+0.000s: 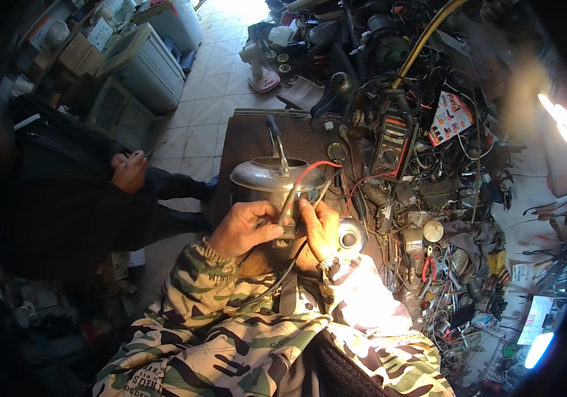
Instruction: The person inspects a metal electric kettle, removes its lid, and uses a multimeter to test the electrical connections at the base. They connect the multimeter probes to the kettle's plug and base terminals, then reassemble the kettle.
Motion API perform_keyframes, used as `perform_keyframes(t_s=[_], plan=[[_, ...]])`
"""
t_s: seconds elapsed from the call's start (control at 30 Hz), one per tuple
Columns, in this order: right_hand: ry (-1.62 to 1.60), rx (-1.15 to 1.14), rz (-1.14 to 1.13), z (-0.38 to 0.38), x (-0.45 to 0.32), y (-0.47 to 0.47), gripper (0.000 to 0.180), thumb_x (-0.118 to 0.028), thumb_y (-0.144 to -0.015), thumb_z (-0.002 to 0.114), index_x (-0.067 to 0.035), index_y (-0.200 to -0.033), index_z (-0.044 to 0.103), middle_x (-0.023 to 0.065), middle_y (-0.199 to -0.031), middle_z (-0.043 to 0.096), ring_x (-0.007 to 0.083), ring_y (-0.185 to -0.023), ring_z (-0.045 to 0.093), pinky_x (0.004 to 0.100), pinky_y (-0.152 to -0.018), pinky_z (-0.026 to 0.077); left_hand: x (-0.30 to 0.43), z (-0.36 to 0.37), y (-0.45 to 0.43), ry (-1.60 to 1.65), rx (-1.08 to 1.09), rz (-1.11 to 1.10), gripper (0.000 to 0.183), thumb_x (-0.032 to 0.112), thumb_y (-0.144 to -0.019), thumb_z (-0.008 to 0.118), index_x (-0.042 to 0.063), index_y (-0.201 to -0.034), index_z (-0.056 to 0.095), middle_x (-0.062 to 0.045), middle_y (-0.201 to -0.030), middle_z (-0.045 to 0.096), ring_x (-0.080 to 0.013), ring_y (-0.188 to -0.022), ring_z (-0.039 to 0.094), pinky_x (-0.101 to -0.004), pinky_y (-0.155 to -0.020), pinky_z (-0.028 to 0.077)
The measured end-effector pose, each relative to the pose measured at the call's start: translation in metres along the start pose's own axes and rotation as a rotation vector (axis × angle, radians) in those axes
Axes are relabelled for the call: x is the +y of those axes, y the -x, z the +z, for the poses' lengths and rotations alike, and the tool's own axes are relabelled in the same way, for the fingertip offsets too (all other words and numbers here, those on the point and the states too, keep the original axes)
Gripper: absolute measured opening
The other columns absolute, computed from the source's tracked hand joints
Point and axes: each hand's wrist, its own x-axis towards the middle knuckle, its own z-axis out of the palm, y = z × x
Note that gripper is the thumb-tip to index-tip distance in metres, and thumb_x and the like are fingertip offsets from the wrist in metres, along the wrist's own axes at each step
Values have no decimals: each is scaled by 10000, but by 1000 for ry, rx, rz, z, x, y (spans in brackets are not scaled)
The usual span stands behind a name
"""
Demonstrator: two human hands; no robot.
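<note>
A metal electric kettle [278, 181] with a raised black-grip handle [273, 126] stands on a dark workbench. In front of its near side, my left hand [249, 226] pinches a test probe [288, 206] whose red lead arcs up to the right. My right hand [319, 226] holds a second slim probe [322, 194] between thumb and fingers. Both hands meet at a small dark socket [284, 233] low on the kettle; the probe tips are too small to make out. A round metal lid [351, 235] lies right of my right hand. The multimeter [390, 149] sits farther back on the right.
Tangled cables, red-handled pliers [429, 268], a brush [413, 240] and many small parts crowd the right side. A gold-coloured curved lamp arm [425, 42] rises at the back right. Another person in dark clothes stands at left, their hands [132, 171] beyond the bench edge.
</note>
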Motion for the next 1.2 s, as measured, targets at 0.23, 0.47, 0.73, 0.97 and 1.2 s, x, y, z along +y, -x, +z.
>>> perform_keyframes(t_s=[0.23,0.47,0.73,0.97,1.2], plan=[[101,41,-53,4,5,-8,306,-269,-1035,620,11,-937,690,-26,-716,611,51,-589,510,236,-507,403,-12,9,36,-176,180,31,144,71,-920,721,-35,-1005,674,-62,-917,719,-110,-893,690,-261,-816,543],[-38,2,12,5,4,-11,341,-296,-1026,628,15,-895,673,38,-668,630,104,-494,571,251,-434,457,-17,3,27,-553,160,252,118,27,-885,753,14,-982,688,-96,-964,701,-184,-933,682,-321,-843,546],[-184,-47,28,-3,17,-15,356,-309,-1010,662,19,-871,656,48,-748,638,125,-499,600,232,-453,474,-39,-9,16,-543,209,407,126,78,-820,818,53,-921,747,-39,-993,766,-219,-1034,645,-368,-931,507],[-271,-55,49,-4,17,-11,358,-322,-988,695,20,-885,671,59,-762,653,155,-534,637,255,-495,515,-43,-8,17,-633,239,389,138,116,-838,814,50,-934,740,-43,-1020,765,-242,-1110,626,-388,-946,520],[-307,-9,88,-6,20,-9,382,-349,-969,716,16,-867,666,89,-727,667,186,-533,655,275,-517,529,-45,-1,17,-742,253,599,201,49,-787,824,41,-974,751,-68,-997,756,-257,-1066,686,-375,-940,558]])
